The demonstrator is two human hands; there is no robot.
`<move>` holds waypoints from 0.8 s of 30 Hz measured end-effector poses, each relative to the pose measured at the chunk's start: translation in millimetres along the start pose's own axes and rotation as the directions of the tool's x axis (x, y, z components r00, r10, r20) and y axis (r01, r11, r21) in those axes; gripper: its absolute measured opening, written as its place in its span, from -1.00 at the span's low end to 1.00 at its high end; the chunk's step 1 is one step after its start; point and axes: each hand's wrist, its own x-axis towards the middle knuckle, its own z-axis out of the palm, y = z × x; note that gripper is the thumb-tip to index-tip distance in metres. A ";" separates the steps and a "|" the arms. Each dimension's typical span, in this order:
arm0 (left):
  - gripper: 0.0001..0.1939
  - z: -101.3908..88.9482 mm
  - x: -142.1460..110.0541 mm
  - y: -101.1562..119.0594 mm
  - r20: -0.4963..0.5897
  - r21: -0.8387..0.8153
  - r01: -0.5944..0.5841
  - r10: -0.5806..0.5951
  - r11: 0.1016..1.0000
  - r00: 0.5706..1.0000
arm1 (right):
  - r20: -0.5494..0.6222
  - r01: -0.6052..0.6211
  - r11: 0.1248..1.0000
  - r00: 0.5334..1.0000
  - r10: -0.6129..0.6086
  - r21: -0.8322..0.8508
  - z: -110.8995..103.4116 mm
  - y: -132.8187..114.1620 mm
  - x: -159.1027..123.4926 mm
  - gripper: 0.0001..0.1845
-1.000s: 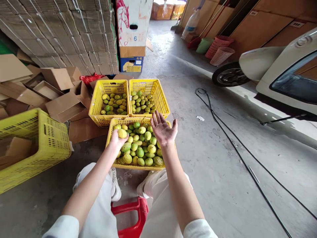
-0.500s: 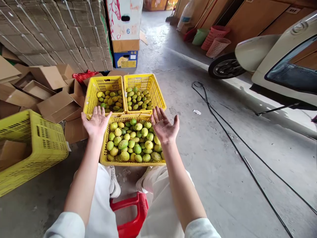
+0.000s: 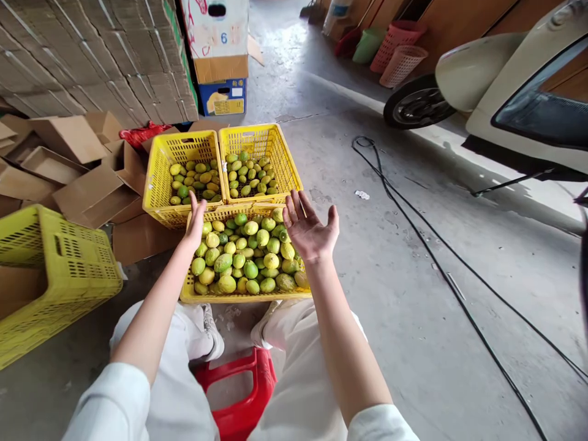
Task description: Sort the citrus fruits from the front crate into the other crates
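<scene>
Green and yellow fruit (image 3: 250, 269) fills the near yellow crate (image 3: 248, 299), which stands on the floor just in front of the person's feet. The left hand (image 3: 196, 222) is above this crate's left edge, held on its side with the fingers straight and the thumb up; no fruit shows in it. The right hand (image 3: 312, 229) is above the right edge, palm turned up, fingers extended and thumb spread away, with nothing on it.

Just behind are two more yellow crates side by side, the back left crate (image 3: 172, 217) and the back right crate (image 3: 287, 159), each with a smaller heap of similar fruit. A red stool (image 3: 264, 373) shows between the person's legs. To the left are a yellow-green crate (image 3: 87, 263) and loose cardboard boxes (image 3: 92, 196), with a tall stack of flat cardboard (image 3: 92, 73) behind. To the right, a black cable (image 3: 427, 255) lies on the floor near a pale scooter (image 3: 478, 70).
</scene>
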 end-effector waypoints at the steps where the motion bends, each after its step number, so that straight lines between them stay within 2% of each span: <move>1: -0.10 3.3 8.1 -12.1 0.021 0.046 0.025 -0.026 0.999 0.999 | -0.002 0.010 1.000 1.000 -0.010 0.005 -1.4 -3.0 -0.4 -0.30; 3: -0.05 7.5 19.9 -37.4 0.012 0.232 0.091 -0.097 0.968 0.995 | -0.017 0.032 0.999 0.999 -0.032 0.019 -3.9 -8.9 -1.9 -0.30; 5: -0.08 10.3 24.4 -62.9 -0.002 0.473 0.146 -0.165 0.869 0.986 | -0.031 0.044 0.999 0.999 -0.043 0.030 -6.1 -14.4 -4.2 -0.30; 8: -0.34 16.5 18.8 -95.4 0.012 0.584 0.168 -0.215 0.794 0.976 | -0.025 0.043 0.999 0.999 -0.043 0.029 -9.2 -22.4 -7.6 -0.31; 10: -0.43 23.0 10.3 -110.0 0.029 0.647 0.155 -0.227 0.747 0.973 | -0.010 0.040 0.999 0.999 -0.040 0.020 -11.4 -28.1 -9.3 -0.31; 13: -0.37 33.8 -1.1 -120.4 0.095 0.754 0.059 -0.197 0.654 0.976 | -0.003 0.049 0.999 0.999 -0.049 0.006 -14.4 -36.4 -10.7 -0.34; 17: -0.18 45.6 -3.5 -124.7 0.117 0.889 -0.024 -0.176 0.458 0.977 | -0.029 0.080 0.997 0.996 -0.080 -0.016 -17.3 -44.1 -11.9 -0.37; 20: -0.11 47.9 0.1 -129.3 0.090 0.904 -0.013 -0.162 0.427 0.983 | -0.035 0.074 0.997 0.997 -0.074 0.003 -18.4 -46.9 -11.9 -0.35; 24: -0.18 38.2 0.3 -134.5 0.127 0.903 -0.053 -0.146 0.425 0.981 | -0.034 0.067 0.997 0.997 -0.067 0.024 -17.5 -47.6 -10.8 -0.34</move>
